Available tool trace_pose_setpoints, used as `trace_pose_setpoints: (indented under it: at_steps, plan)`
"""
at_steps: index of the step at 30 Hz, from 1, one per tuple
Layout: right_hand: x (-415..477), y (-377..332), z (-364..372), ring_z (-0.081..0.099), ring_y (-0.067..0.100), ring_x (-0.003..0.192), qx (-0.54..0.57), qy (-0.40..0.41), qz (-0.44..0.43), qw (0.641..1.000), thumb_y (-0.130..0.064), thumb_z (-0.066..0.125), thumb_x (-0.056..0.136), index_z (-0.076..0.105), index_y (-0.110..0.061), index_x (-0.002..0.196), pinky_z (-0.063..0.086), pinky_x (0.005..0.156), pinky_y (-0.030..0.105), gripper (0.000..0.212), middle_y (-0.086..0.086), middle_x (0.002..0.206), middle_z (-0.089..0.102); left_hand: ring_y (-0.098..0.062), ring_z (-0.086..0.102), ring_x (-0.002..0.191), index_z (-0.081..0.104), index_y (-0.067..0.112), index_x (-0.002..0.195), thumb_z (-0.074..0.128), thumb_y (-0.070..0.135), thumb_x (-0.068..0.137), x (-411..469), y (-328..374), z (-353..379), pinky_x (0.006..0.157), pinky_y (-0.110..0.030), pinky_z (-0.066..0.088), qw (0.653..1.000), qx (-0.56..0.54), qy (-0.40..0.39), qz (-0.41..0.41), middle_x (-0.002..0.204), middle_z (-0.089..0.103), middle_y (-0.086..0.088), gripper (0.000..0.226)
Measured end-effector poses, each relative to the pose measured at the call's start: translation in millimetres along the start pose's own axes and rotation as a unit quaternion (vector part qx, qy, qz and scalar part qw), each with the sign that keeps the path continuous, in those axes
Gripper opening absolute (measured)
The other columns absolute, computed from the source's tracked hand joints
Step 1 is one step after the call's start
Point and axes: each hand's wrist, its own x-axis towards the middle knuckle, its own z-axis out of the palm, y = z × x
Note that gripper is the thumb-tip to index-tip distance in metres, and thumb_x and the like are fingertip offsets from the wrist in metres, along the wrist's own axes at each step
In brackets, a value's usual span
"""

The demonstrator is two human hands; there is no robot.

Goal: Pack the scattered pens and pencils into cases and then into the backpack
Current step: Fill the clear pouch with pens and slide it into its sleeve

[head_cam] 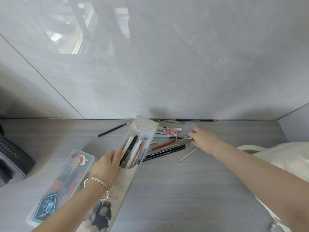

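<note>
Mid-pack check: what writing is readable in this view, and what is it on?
No text can be read for certain.
Red label among the loose pens: white print, blurred.
Black pen at the right hand: white lettering, too small.
Black pencils: white lettering, too small.
Wall pencil: white print, too small.
Pouch case in the left hand: pink print, blurred.
Hard case: stickers, blurred.
</note>
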Motion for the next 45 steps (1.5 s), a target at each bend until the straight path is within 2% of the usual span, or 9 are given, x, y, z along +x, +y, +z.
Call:
trace_pose_setpoints:
  at_steps: [5, 10, 16, 21, 25, 30, 37, 42, 45]
  plan:
    - [-11, 10, -16, 0.045, 0.023, 0.110, -0.017, 0.043, -0.040, 0.998, -0.025, 0.047, 0.094, 0.051, -0.012, 0.118, 0.041, 0.082, 0.034, 0.028, 0.006, 0.115, 0.055, -0.017, 0.056, 0.065, 0.057, 0.016, 0.082, 0.028, 0.047, 0.094, -2, -2, -1, 0.054, -0.027, 0.037, 1.000, -0.002, 0.007, -0.007, 0.070, 0.061, -0.003, 0.044]
    - [-55, 13, -59, 0.046, 0.020, 0.094, 0.194, 0.144, -0.069, 0.968, -0.019, 0.062, 0.087, 0.063, -0.007, 0.111, 0.034, 0.079, 0.027, 0.027, 0.006, 0.096, 0.065, -0.011, 0.052, 0.064, 0.051, 0.021, 0.073, 0.029, 0.045, 0.095, -5, -2, -1, 0.053, -0.026, 0.033, 1.000, -0.002, 0.006, -0.011, 0.068, 0.057, 0.001, 0.040]
    - [-94, -36, -97, 0.058, 0.028, 0.079, 0.118, 0.271, -0.183, 0.938, -0.007, 0.063, 0.079, 0.072, -0.010, 0.091, 0.047, 0.067, 0.033, 0.015, 0.006, 0.086, 0.067, -0.011, 0.048, 0.058, 0.045, 0.021, 0.066, 0.031, 0.044, 0.095, -23, 17, 11, 0.052, -0.026, 0.032, 0.999, -0.015, -0.041, 0.027, 0.062, 0.052, 0.003, 0.040]
    - [-99, -85, -88, 0.064, 0.026, 0.074, 0.071, 0.226, -0.268, 0.934, -0.009, 0.063, 0.073, 0.073, -0.013, 0.085, 0.053, 0.062, 0.030, 0.015, 0.005, 0.081, 0.069, -0.009, 0.050, 0.059, 0.044, 0.028, 0.065, 0.031, 0.047, 0.094, -35, 33, 10, 0.051, -0.026, 0.032, 0.996, -0.010, -0.038, 0.076, 0.060, 0.053, 0.009, 0.037]
    - [-98, -95, -77, 0.052, 0.025, 0.109, 0.161, 0.207, -0.227, 0.938, -0.011, 0.063, 0.084, 0.068, -0.013, 0.106, 0.047, 0.089, 0.036, 0.023, 0.008, 0.112, 0.060, -0.011, 0.048, 0.058, 0.044, 0.026, 0.066, 0.031, 0.046, 0.094, -36, 32, 8, 0.052, -0.028, 0.033, 0.996, -0.005, -0.040, 0.074, 0.059, 0.051, 0.007, 0.038]
    - [-107, -93, -84, 0.031, 0.001, 0.092, 0.306, 0.176, -0.135, 0.926, -0.014, 0.037, 0.096, 0.036, -0.013, 0.139, 0.024, 0.079, 0.001, 0.043, 0.000, 0.110, 0.037, -0.013, 0.046, 0.055, 0.044, 0.019, 0.067, 0.029, 0.046, 0.095, -37, 19, 7, 0.051, -0.028, 0.032, 0.998, -0.015, -0.037, 0.045, 0.058, 0.049, 0.004, 0.042]
    - [-101, -94, -76, 0.040, 0.016, 0.099, 0.112, 0.160, -0.197, 0.961, -0.006, 0.039, 0.095, 0.049, -0.030, 0.131, 0.027, 0.081, 0.024, 0.045, -0.001, 0.106, 0.047, -0.016, 0.050, 0.061, 0.048, 0.016, 0.072, 0.029, 0.045, 0.095, -37, 13, 7, 0.058, -0.029, 0.037, 0.998, -0.007, -0.054, 0.040, 0.062, 0.053, 0.002, 0.042]
    - [-88, -135, -60, 0.052, 0.029, 0.090, 0.165, 0.185, -0.335, 0.909, 0.003, 0.052, 0.086, 0.069, -0.012, 0.107, 0.041, 0.081, 0.035, 0.031, 0.011, 0.095, 0.061, -0.012, 0.050, 0.061, 0.049, 0.020, 0.069, 0.032, 0.044, 0.095, -40, 16, 8, 0.054, -0.025, 0.034, 0.996, -0.015, -0.054, 0.063, 0.061, 0.054, 0.005, 0.039]
    - [-73, -146, -49, 0.058, 0.022, 0.081, 0.326, 0.293, -0.325, 0.838, 0.003, 0.062, 0.080, 0.073, -0.005, 0.086, 0.047, 0.079, 0.031, 0.015, 0.011, 0.083, 0.064, -0.012, 0.051, 0.062, 0.050, 0.019, 0.072, 0.032, 0.042, 0.096, -36, 13, 7, 0.056, -0.025, 0.036, 0.997, -0.015, -0.048, 0.055, 0.063, 0.055, 0.003, 0.038]
